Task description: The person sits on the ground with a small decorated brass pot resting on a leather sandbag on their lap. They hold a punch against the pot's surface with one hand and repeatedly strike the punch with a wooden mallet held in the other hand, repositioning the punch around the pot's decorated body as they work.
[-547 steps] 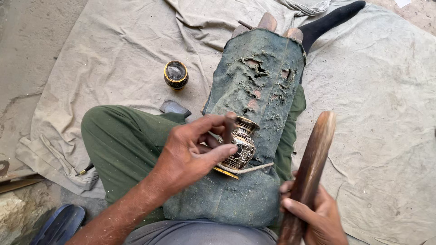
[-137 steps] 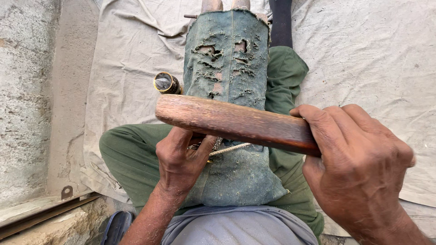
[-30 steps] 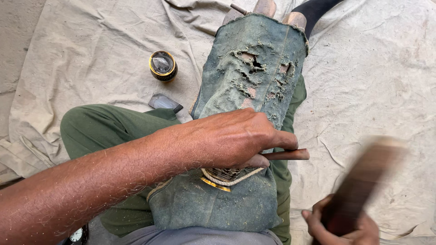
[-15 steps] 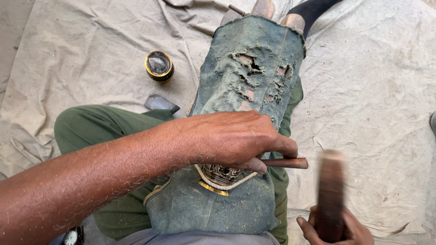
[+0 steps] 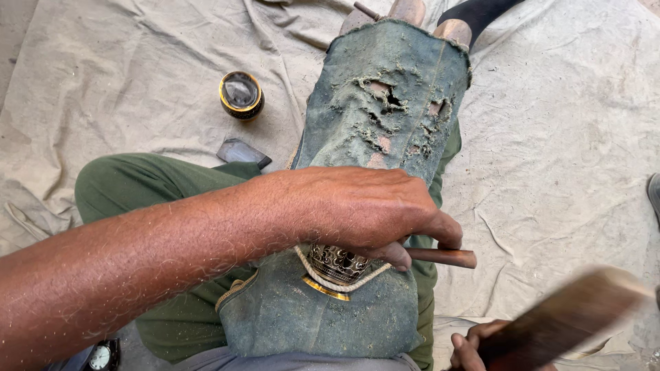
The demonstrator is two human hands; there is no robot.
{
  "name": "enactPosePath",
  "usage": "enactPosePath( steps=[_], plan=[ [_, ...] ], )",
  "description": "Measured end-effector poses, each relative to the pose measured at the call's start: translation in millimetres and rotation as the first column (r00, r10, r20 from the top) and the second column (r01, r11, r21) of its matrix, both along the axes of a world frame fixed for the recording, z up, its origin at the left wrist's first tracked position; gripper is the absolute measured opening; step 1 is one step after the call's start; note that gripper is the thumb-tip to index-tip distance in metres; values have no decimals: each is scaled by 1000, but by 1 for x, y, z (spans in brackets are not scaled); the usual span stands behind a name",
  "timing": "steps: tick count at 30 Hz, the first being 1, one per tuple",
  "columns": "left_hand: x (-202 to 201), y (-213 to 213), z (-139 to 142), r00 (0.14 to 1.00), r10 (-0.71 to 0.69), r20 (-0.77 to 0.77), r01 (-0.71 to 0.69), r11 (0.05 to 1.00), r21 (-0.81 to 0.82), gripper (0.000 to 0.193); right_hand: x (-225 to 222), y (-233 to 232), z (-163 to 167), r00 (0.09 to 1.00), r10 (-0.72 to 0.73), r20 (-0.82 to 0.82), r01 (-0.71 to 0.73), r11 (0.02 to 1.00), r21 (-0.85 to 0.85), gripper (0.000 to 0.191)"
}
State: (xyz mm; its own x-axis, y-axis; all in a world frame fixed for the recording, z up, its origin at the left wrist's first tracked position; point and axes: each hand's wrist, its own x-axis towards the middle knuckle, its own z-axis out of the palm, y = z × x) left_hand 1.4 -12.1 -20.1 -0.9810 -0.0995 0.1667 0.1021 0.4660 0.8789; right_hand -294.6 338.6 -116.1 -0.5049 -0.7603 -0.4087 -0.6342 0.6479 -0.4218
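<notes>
On lap | left hand [image 5: 357, 206] clamps brass vase [image 5: 337, 263] | right hand [image 5: 474, 343] grips mallet [image 5: 564, 319]

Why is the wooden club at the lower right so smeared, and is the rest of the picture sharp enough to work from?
Head view: motion blur smears the wooden club in the right hand; the left hand, the engraved brass piece under it and the torn cloth are sharp. Head view: light is soft and even, with no glare and only faint shadows.
</notes>
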Motion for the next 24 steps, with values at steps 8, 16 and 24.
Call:
enactPosePath(
  steps=[8,16,24],
  plan=[
    [-6,-2,-5,999,-32,0,32,999,-10,61,19,21,-13,982,-169,87,188,934,-302,38],
    [-13,-3,-9,998,-57,-3,57,998,19,64,21,29,-27,992,-120,32,123,922,-368,34],
    [-18,-3,-8,993,-102,54,102,995,7,59,26,23,-22,981,-163,105,190,918,-348,33]
  ],
)
